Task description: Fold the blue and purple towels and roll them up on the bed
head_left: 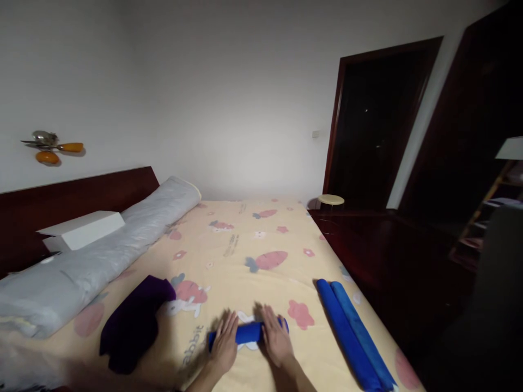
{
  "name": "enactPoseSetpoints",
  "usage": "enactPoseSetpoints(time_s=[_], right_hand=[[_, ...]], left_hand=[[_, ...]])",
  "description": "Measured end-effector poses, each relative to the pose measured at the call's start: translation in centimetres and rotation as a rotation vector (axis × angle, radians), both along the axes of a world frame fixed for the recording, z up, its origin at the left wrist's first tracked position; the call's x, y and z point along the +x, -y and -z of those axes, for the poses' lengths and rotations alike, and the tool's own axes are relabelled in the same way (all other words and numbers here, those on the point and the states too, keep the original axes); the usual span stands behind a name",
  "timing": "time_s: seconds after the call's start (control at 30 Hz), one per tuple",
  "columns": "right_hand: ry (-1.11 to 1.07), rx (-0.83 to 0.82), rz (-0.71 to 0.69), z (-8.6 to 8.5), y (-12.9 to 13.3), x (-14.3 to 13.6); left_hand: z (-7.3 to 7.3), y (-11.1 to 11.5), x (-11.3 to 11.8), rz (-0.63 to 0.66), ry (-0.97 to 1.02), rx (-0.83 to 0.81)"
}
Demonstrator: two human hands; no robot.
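Note:
A short roll of blue cloth [250,333] lies crosswise on the bed, near its front edge. My left hand [224,343] rests flat over the roll's left part, fingers stretched forward. Over the right part lies my right hand [275,337], also flat with its fingers extended. Between the two hands the middle of the roll shows, and a bit of each end sticks out past them. A crumpled dark purple cloth [133,326] is to the left of my hands. Off to the right, two long blue rolls [353,337] lie side by side along the bed's edge.
The bed's cream sheet [229,272] is printed with carrots and rabbits. A long grey rolled bundle [110,261] and a white box [87,230] are by the dark headboard [81,188]. Beyond the bed stand a round stool [330,200] and a dark door [379,130].

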State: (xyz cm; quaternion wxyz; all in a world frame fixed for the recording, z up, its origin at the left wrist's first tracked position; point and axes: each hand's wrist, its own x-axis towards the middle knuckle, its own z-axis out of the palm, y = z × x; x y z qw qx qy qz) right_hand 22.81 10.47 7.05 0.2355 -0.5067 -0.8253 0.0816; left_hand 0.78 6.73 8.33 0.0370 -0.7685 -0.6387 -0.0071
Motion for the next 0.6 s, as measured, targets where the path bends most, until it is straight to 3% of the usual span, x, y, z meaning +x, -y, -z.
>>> enactPoseSetpoints(time_s=[0.07,0.17,0.3,0.43,0.6], right_hand=[[0.007,0.028,-0.160,-0.3,0.8,-2.2],[0.026,0.085,-0.260,-0.1,1.5,-3.4],[0.036,0.202,-0.292,0.3,0.9,-0.5],[0.068,0.210,-0.261,0.1,-0.8,3.7],[0.090,0.137,-0.319,-0.2,-1.7,5.4]], left_hand=[[0.4,-0.7,2.0,0.064,0.041,-0.062],[0.9,-0.9,3.0,0.064,0.072,-0.132],[1.3,0.4,0.1,0.116,0.048,-0.008],[1.3,1.7,-3.1,0.120,-0.015,0.127],[1.7,2.1,-3.6,0.087,-0.037,0.131]])
